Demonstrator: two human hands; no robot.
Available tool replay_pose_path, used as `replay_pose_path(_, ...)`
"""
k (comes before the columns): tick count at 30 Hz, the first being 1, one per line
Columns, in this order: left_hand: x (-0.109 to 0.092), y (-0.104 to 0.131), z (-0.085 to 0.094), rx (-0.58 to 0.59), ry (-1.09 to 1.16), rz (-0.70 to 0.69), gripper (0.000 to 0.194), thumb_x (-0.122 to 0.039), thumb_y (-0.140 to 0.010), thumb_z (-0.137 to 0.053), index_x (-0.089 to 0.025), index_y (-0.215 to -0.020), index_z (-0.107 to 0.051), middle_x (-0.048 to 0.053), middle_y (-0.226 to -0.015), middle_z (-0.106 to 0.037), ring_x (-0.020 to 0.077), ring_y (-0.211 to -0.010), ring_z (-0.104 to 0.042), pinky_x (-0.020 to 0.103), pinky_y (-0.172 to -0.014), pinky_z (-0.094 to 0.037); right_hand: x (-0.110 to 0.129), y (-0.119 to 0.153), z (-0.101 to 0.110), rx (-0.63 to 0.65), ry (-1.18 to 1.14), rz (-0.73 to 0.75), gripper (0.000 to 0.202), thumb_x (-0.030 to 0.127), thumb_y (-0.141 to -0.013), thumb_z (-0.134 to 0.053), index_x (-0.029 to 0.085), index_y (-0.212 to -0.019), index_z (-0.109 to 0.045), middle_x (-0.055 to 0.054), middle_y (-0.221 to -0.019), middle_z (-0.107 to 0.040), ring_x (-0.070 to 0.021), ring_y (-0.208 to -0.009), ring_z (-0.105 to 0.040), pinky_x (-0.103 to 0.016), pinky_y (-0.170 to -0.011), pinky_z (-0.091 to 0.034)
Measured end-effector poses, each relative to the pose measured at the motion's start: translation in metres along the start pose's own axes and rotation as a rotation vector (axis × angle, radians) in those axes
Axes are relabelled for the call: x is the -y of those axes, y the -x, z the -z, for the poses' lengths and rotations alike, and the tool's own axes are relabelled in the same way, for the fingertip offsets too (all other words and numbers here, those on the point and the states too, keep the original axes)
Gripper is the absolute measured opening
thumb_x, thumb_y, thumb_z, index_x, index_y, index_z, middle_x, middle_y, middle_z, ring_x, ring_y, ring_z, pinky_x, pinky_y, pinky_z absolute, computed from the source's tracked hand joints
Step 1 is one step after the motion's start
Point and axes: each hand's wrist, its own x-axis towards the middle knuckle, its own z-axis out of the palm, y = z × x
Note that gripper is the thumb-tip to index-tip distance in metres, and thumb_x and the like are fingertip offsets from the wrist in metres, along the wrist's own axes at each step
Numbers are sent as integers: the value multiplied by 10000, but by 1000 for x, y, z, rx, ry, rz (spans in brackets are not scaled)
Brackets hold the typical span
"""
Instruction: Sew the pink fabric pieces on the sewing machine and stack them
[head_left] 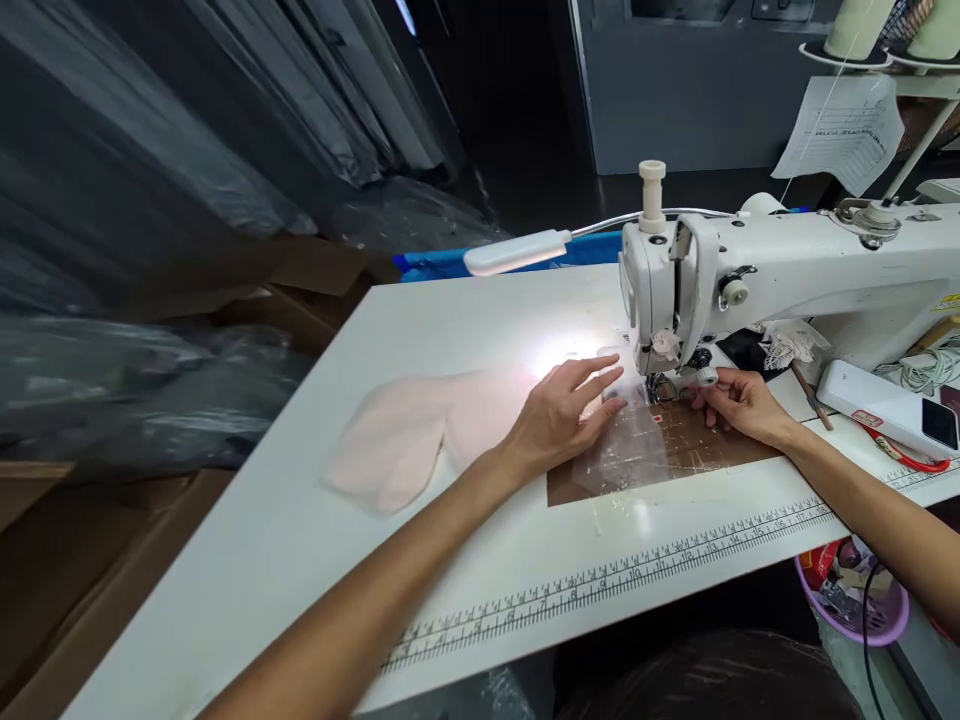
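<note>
My left hand lies with its fingers stretched out on pale pink fabric, just left of the needle area of a white sewing machine. A sheer, whitish piece spreads beneath and beside its fingertips, reaching toward the presser foot. Close to the right of the foot, my right hand has its thumb and fingers pinched together; whatever is between them is too small to make out. Below both hands is a brown plate with light scraps on it.
A printed ruler strip runs along the front of the white table. A lamp lights the sewing area. On the right lie a white device and red-handled scissors. Boxes stand left; a purple basket sits below.
</note>
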Motion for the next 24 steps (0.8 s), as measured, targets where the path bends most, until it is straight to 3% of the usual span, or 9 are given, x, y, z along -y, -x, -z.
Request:
replay_pose_path(4,3,-19,-10,-104,274,268,303,-370,-973,-499,-176,-1008,-729,82,-1055,-763,196,-964,-708,330,-848,-589,-2,0,1,0,-3,-12,529,687,-815,-595,166,-902,-608,-21,-668,-620,-95,-483,-498,-213,-414,-375)
replay_pose_path(6,6,-24,-14,-187,283,351,286,-357,-949,-515,-179,-877,-728,63,-961,-772,186,-884,-710,311,-808,-584,-5,2,0,10,78,2,547,712,-866,-523,171,-869,-607,-4,-596,-581,-100,-468,-487,-219,-429,-380)
replay_pose_path(9,14,-25,-20,-240,166,406,238,-341,-907,-558,-199,-795,-713,45,-902,-773,200,-868,-713,335,-832,-574,-9,4,-2,13,220,82,523,671,-932,-441,182,-847,-606,-30,-660,-621,-121,-501,-538,-248,-479,-416)
replay_pose_path(12,25,-21,-20,-146,2,447,187,-299,-887,-568,-208,-913,-728,51,-991,-771,224,-921,-717,371,-884,-557,-9,6,-2,18,331,161,471,584,-970,-407,194,-790,-601,-47,-683,-637,-146,-524,-554,-283,-521,-437)
replay_pose_path(16,40,-18,-3,-69,-190,487,398,-200,-875,-492,-176,-1243,-643,98,-1116,-729,252,-1030,-690,394,-911,-549,-8,7,-4,3,409,188,426,494,-979,-400,203,-733,-591,-36,-603,-608,-159,-520,-535,-292,-529,-416)
replay_pose_path(18,47,-21,9,-45,-224,499,449,-168,-871,-458,-153,-1293,-609,123,-1173,-701,262,-1071,-672,402,-911,-551,-9,7,-5,-13,437,178,404,493,-963,-427,204,-751,-614,-35,-601,-610,-165,-535,-541,-289,-529,-416)
replay_pose_path(21,55,-35,16,151,-108,508,421,-103,-829,-455,-158,-1187,-671,127,-1164,-702,272,-1063,-669,411,-926,-544,-11,6,-6,-23,480,162,389,515,-941,-460,207,-806,-656,-30,-615,-620,-167,-543,-543,-285,-527,-423)
replay_pose_path(24,63,-59,6,322,55,483,313,-57,-740,-513,-171,-931,-734,104,-1059,-739,276,-1034,-681,400,-978,-519,-11,5,-5,-9,493,160,394,512,-940,-450,208,-794,-655,-31,-630,-633,-167,-540,-546,-286,-524,-427)
